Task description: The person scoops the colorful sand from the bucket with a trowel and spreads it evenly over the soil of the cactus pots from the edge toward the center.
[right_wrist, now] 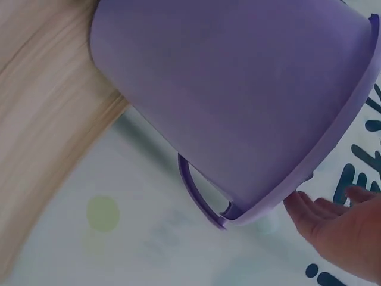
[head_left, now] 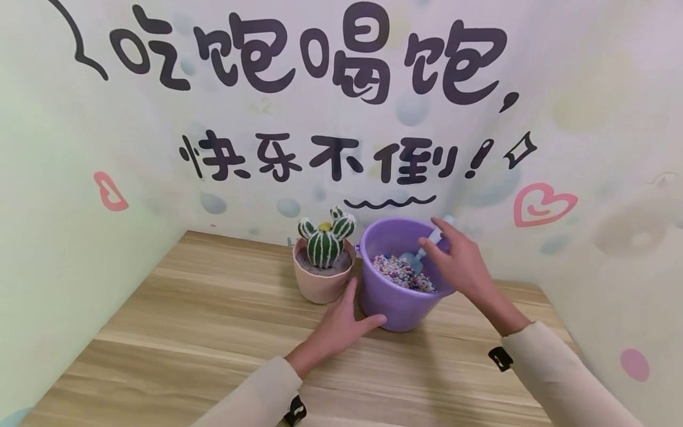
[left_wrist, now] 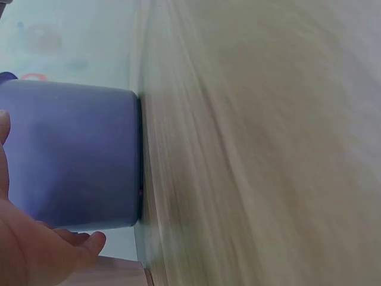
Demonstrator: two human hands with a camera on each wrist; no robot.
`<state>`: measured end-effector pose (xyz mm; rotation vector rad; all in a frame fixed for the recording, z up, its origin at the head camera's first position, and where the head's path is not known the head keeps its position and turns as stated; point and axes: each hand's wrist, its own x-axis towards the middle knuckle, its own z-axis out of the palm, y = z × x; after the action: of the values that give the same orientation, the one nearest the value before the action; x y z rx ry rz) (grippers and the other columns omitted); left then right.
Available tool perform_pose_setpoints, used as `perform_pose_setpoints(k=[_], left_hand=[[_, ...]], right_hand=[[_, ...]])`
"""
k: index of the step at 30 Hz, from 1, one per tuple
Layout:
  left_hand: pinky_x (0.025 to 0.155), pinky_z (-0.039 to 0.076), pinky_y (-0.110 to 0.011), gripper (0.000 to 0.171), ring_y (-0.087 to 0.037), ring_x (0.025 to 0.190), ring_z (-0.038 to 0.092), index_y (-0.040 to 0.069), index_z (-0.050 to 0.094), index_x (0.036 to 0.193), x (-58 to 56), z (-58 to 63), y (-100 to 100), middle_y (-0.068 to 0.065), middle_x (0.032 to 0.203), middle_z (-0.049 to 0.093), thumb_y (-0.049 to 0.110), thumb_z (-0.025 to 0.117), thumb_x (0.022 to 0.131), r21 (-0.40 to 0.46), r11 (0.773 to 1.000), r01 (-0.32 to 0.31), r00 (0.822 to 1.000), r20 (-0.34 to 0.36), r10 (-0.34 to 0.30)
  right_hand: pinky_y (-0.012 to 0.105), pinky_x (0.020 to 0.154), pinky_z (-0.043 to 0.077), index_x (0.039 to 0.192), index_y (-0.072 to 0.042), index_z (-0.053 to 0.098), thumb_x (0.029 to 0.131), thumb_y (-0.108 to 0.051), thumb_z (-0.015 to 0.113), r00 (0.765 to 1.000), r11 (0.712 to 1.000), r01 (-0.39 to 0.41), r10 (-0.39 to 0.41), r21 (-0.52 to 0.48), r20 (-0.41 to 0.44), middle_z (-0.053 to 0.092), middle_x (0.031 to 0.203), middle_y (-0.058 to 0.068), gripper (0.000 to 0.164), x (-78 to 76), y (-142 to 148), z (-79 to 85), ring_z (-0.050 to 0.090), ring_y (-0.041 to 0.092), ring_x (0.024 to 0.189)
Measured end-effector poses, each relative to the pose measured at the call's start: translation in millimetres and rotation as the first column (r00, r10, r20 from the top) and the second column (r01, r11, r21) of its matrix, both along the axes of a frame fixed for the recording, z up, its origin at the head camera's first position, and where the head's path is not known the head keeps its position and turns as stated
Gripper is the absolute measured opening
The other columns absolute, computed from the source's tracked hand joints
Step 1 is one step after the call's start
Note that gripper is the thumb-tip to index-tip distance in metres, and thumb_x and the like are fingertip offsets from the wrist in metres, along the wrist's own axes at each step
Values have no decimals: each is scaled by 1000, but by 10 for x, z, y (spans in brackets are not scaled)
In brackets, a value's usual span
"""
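Note:
A purple bucket (head_left: 401,308) stands upright on the table, partly filled with small multicoloured beads (head_left: 397,270). A light blue toy shovel (head_left: 421,254) leans in it, blade in the beads and handle up at the right rim. My right hand (head_left: 464,261) is over that rim, thumb and fingers spread around the handle, which shows between them. In the right wrist view its fingers (right_wrist: 309,217) are right at the rim. My left hand (head_left: 337,325) lies low by the bucket's near left side, thumb and fingers spread wide. Its fingertips reach between bucket and cactus pot.
A potted cactus (head_left: 324,249) with a yellow top stands left of the bucket, in a pink pot (head_left: 315,284). The wooden table (head_left: 213,320) ends at a printed wall cloth (head_left: 256,178) close behind both. The bucket's handle (right_wrist: 193,190) hangs at its side.

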<state>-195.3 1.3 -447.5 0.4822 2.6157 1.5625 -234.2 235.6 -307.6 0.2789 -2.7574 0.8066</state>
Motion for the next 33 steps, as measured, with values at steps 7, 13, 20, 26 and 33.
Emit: perform_pose_setpoints(k=[7,13,20,26,33], left_hand=[[116,27,-49,107,-25,147,20,18,8,158,-67,-4,83,-5,162,16,52,74,81,60,998,-23,997,-72,27],[117,25,-48,114,-25,147,20,16,5,158,-111,-32,127,-7,162,16,51,78,77,105,994,-35,994,-103,46],[115,28,-48,117,-24,145,24,17,7,157,-149,-24,196,-5,162,18,55,79,73,135,990,-50,985,-155,70],[115,28,-46,123,-24,145,24,16,4,158,-168,-19,254,-5,162,16,54,82,70,155,985,-77,985,-138,99],[115,29,-45,131,-21,145,24,23,-2,157,-201,-16,334,-3,162,16,55,85,65,192,976,-107,978,-156,138]], right_hand=[[61,102,40,156,-10,19,95,-55,51,985,978,151,-136,-142,110,37,150,26,83,-85,56,79,47,45,129],[59,111,30,157,-11,11,93,-59,51,962,948,226,-181,-225,204,26,157,21,90,-156,90,114,36,42,138],[52,104,43,157,-11,3,93,-52,55,938,861,286,-161,-420,308,15,160,21,92,-289,97,99,54,43,122],[48,99,48,157,-9,-2,95,-46,55,929,799,295,-112,-524,352,14,160,23,92,-376,89,48,53,44,122],[47,98,49,157,-10,3,95,-45,56,927,775,313,-125,-549,352,21,159,20,89,-444,59,-31,54,41,120]])
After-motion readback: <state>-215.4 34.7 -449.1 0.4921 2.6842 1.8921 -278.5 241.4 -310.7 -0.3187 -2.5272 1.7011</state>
